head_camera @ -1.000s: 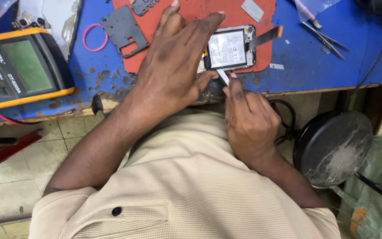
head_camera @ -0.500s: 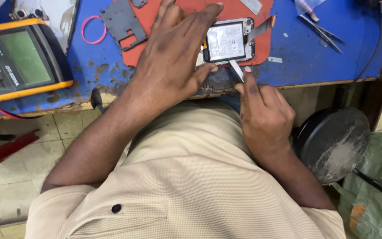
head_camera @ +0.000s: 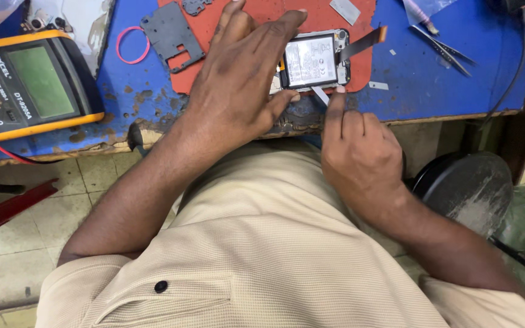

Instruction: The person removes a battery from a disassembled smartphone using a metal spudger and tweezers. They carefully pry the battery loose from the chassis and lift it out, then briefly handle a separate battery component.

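Two bare hands work at an opened phone (head_camera: 315, 59) that lies on a red mat (head_camera: 262, 36) on the blue table (head_camera: 457, 85). Compared with half a second ago, the phone sits a little further from the table's near edge in the view, and the right hand (head_camera: 360, 155) has slid slightly toward 9 o'clock, so its thin pale pry tool (head_camera: 320, 95) now meets the phone's near edge at about 6 o'clock. Fingers of the right hand are pressed together, pinching that tool, with the forefinger tip up against the phone's lower right corner. The left hand (head_camera: 238, 85) stays over the phone's 9 o'clock side, fingers spread, the forefinger along its far edge and the thumb at its near left corner. A flat ribbon cable (head_camera: 363, 41) sticks out from the phone toward 2 o'clock. At 9 o'clock from the mat lie a dark plate (head_camera: 171, 33) and a pink ring (head_camera: 132, 45); further that way sits a yellow multimeter (head_camera: 22, 85). Tweezers (head_camera: 448, 45) lie at 3 o'clock.
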